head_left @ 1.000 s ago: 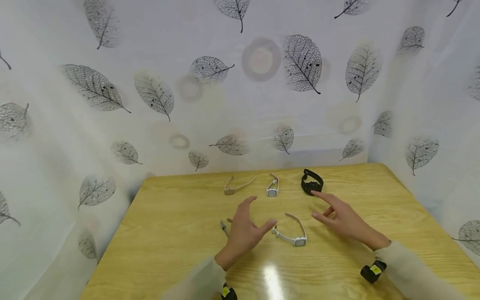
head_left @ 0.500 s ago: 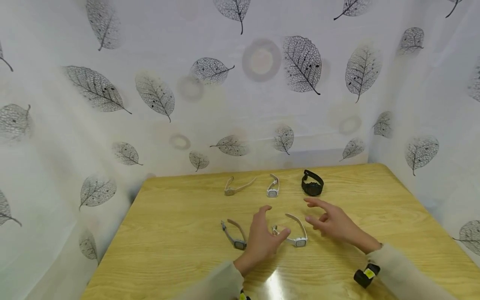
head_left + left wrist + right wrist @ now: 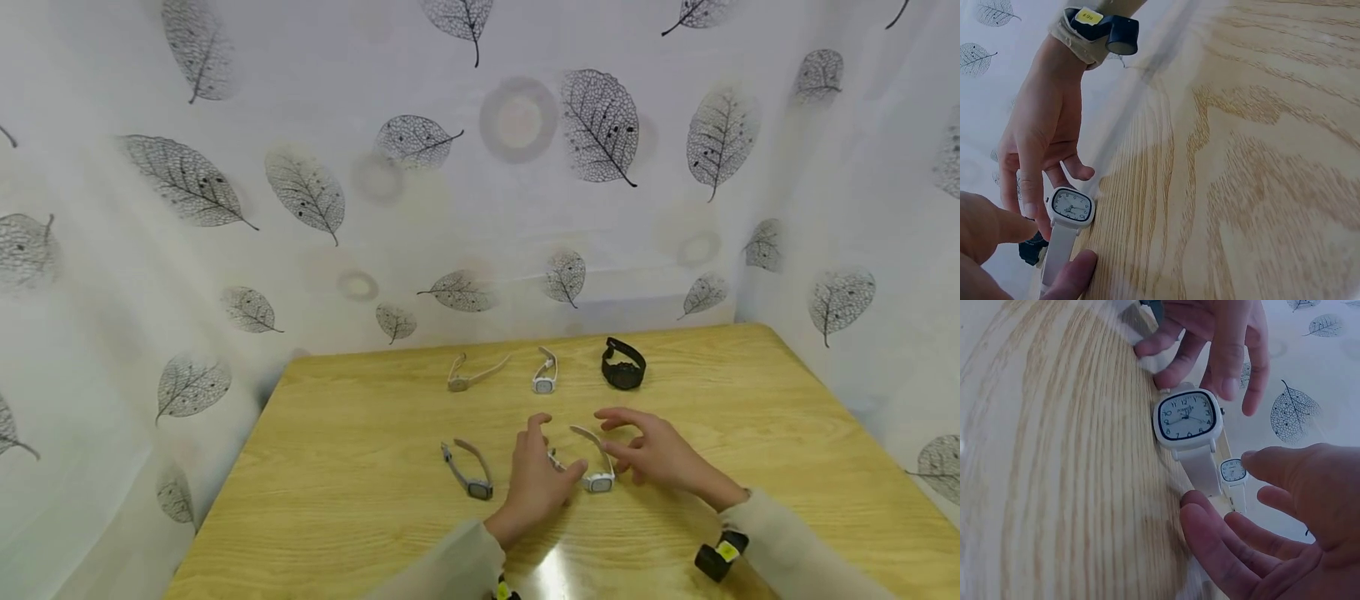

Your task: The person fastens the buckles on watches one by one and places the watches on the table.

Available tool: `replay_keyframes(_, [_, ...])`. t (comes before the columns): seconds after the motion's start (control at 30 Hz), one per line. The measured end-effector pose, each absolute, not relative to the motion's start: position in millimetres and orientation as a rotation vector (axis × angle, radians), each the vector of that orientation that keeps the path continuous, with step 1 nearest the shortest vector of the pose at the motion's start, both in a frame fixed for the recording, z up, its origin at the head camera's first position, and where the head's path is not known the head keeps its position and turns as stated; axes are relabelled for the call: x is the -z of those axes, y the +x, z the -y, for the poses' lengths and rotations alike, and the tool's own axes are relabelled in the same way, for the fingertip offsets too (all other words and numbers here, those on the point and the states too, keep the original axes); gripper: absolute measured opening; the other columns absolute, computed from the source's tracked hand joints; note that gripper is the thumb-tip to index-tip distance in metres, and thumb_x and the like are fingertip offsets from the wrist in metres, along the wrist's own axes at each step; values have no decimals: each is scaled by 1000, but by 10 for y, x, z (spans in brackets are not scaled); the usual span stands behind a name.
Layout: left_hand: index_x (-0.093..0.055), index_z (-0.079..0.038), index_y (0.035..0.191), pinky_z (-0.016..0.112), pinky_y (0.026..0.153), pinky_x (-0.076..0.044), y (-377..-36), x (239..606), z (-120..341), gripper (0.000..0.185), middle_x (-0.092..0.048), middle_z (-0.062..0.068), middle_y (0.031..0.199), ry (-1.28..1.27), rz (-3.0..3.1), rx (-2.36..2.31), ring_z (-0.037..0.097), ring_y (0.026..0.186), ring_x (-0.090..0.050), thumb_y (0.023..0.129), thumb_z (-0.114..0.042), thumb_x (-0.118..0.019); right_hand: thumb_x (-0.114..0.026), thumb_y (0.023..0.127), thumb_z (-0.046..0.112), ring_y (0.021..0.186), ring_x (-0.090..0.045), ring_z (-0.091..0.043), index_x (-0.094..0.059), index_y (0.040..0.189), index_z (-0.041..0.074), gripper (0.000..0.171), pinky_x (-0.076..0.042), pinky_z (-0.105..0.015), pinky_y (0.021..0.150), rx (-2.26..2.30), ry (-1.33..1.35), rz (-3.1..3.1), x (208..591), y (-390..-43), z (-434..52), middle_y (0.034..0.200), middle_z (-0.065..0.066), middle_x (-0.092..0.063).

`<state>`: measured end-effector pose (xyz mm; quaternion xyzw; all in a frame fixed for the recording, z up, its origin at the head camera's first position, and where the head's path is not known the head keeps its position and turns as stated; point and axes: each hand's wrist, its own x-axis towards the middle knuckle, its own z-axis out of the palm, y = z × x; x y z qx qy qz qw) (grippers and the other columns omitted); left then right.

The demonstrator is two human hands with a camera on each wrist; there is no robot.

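Observation:
A white wristwatch (image 3: 598,482) with a squarish face lies on the table with its strap spread, between my two hands. Over its left, buckle-end strap is my left hand (image 3: 538,482), hiding part of it. In the left wrist view the left thumb (image 3: 1075,275) and a finger stand apart on either side of the strap; contact is hard to tell. My right hand (image 3: 654,452) is beside the strap's other end, its fingers loosely bent. The right wrist view has the right fingers (image 3: 1222,544) close to the strap, not closed round it.
A grey wristwatch (image 3: 478,488) lies left of my left hand. Along the table's back are a beige watch (image 3: 459,383), a smaller-looking white watch (image 3: 543,385) and a black watch (image 3: 624,375). A leaf-print curtain (image 3: 405,217) hangs behind the wooden table (image 3: 337,475).
My left hand has moved right, from beside the grey watch to over the white watch's strap. My right hand has moved left and down from near the black watch. The watches stay put.

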<state>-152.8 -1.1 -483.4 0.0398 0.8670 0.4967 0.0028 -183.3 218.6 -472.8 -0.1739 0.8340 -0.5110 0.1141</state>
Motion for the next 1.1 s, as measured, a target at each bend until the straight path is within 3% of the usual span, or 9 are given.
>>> replay_keyframes(0.23, [-44, -12, 141, 31, 72, -50, -1601, 4865, -44, 77, -54, 9, 105, 63, -2710, -1594, 15, 84, -51, 79, -11, -90, -69, 100, 14, 69, -70, -26, -53, 145, 0, 49, -58, -39, 48, 1527, -452, -2406, 4792, -1830, -2138, 130, -31, -58])
replay_keyframes(0.47, [-47, -9, 139, 25, 61, -51, -1675, 4884, -66, 74, -54, 8, 101, 60, -2696, -1670, 10, 68, -54, 77, 2, -86, -71, 98, 10, 71, -70, -23, -56, 141, 1, 47, -60, -38, 52, 1528, -375, -2408, 4831, -1839, -2087, 126, -26, -62])
replay_keyframes(0.77, [-54, -10, 133, 30, 70, -50, -1760, 4905, -80, 65, -59, 2, 92, 44, -2787, -1619, 11, 78, -52, 75, 6, -79, -69, 97, 3, 66, -69, -24, -63, 131, -1, 35, -59, -37, 50, 1475, -397, -2451, 4805, -1836, -2036, 104, -16, -69])
replay_keyframes(0.97, [-58, -10, 126, 27, 65, -47, -1766, 4916, -84, 57, -58, 3, 92, 66, -2795, -1637, 11, 76, -50, 74, 9, -73, -67, 98, 2, 63, -68, -23, -70, 122, 1, 25, -59, -36, 50, 1442, -423, -2479, 4802, -1837, -2036, 104, -15, -69])
replay_keyframes(1.1, [-63, -7, 116, 25, 66, -47, -1742, 4942, -88, 45, -55, 5, 96, 60, -2812, -1655, 10, 76, -50, 74, 6, -76, -66, 98, 4, 64, -68, -22, -71, 121, 1, 23, -59, -35, 51, 1428, -442, -2486, 4813, -1841, -2046, 107, -15, -70])
